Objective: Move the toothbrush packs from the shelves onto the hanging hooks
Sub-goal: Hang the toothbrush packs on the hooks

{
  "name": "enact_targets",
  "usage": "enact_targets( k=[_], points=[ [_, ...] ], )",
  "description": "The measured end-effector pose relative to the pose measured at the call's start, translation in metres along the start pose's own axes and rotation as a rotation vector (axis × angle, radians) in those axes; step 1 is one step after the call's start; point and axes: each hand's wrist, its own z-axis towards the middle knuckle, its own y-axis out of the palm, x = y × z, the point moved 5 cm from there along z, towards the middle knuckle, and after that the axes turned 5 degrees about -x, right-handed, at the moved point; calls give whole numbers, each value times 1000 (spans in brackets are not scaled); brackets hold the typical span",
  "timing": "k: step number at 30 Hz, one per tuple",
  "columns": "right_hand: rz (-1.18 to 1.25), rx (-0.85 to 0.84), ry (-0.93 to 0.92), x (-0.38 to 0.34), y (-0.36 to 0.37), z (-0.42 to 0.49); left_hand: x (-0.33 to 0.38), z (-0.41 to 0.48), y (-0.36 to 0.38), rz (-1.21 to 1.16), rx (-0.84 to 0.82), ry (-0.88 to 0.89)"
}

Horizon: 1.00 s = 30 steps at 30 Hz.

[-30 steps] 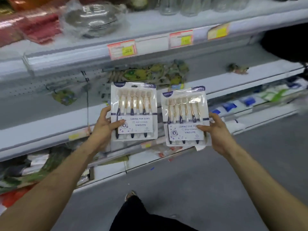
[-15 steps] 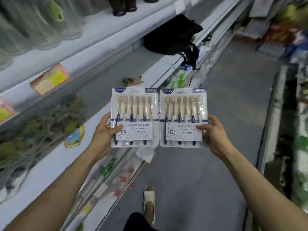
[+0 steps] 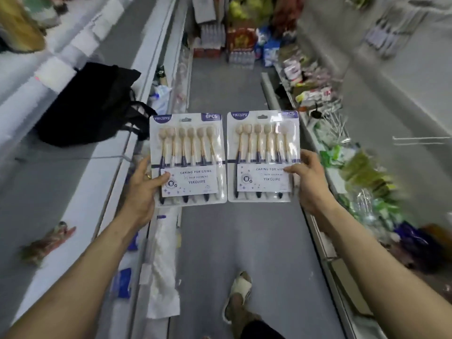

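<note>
Grey aisle floor stretches ahead; just right of the black bag, two toothbrush packs stand upright side by side, the left pack pinched by the left hand, the right pack by the right hand. Carrying step, I judge; next, each hang-hole must meet what look like hooks far right of the bag
</note>
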Motion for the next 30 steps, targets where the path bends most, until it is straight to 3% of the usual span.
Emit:
enact_targets(
  k=[16, 30],
  points=[
    [-11, 202, -214, -154, -52, 235, 91, 327, 162, -67, -211, 77],
    [143, 670, -149, -157, -32, 396, 97, 618, 267, -36, -572, 17]
  ],
)
